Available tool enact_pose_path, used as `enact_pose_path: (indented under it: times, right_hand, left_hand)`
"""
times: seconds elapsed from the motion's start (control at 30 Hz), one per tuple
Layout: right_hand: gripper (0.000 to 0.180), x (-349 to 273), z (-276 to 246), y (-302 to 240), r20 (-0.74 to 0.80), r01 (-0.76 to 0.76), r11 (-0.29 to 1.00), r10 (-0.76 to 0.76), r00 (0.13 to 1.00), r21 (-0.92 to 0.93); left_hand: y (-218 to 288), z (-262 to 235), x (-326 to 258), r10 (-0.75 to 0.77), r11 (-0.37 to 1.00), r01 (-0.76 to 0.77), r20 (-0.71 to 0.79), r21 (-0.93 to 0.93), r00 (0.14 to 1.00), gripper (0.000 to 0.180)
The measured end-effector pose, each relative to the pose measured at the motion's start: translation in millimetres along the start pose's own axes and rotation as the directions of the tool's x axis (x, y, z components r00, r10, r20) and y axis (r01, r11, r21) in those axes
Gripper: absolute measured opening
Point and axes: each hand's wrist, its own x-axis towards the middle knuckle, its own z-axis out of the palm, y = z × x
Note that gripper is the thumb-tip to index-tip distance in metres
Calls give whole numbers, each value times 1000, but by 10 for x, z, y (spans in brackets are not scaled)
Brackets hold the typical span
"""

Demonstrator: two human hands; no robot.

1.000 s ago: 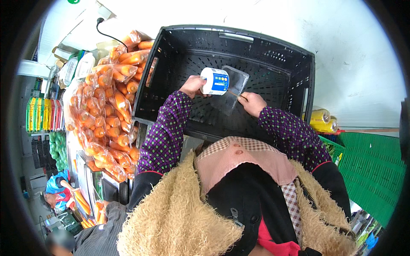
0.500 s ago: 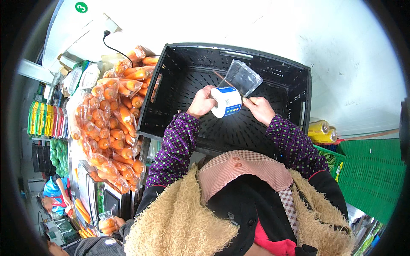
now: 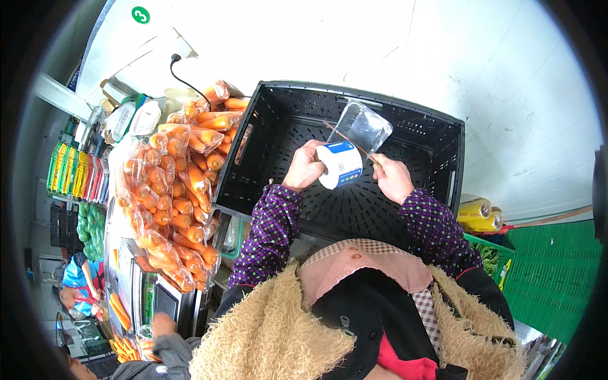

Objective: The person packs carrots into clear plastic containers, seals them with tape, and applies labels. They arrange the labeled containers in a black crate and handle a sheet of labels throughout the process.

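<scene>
My left hand (image 3: 304, 168) is closed on a roll of labels (image 3: 340, 164), white with blue printed bands, held above the black crate (image 3: 240, 201). To its right, my right hand (image 3: 394, 180) is closed, pinching the end of a thin brown stick (image 3: 345, 136). The stick slants up and left behind the roll. Just beyond both hands a clear plastic tray (image 3: 363, 128) is tilted at the crate's far side. Whether the stick or my right fingers touch the tray, I cannot tell.
Bagged carrots (image 3: 171, 196) are heaped left of the crate. A black plug and cord (image 3: 183, 76) hang behind them. Yellow-wrapped rolls (image 3: 478, 215) and a green crate (image 3: 551, 278) stand at right. At lower left are a co-worker's hand (image 3: 163, 324) and another person (image 3: 79, 285).
My view has shifted, so the crate sits lower in the picture. My right hand has drawn slightly away from the roll, showing more of the stick. The nearby co-worker's hand has moved and is blurred.
</scene>
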Motion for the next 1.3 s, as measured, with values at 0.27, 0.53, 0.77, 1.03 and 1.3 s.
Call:
enact_pose_path:
  times: [0.27,0.53,0.77,1.03,1.3]
  right_hand:
    - [52,5,-149,-360,-84,-151,830,126,988,-536]
    - [37,11,-18,-84,-147,72,953,-119,982,-293]
    - [48,29,-26,-200,-160,-74,913,10,987,-402]
    - [35,-6,-161,-38,49,-17,998,21,999,-66]
    - [36,18,-128,-120,6,-40,992,40,999,123]
  left_hand:
    - [-68,15,-35,82,996,-82,-27,-23,996,45]
    - [-24,81,-17,246,946,-241,2,216,969,44]
    - [120,138,-99,327,898,-305,-17,316,945,44]
    - [34,-33,-15,298,943,-266,-148,200,943,45]
    - [48,23,-75,226,958,-212,-53,192,973,41]
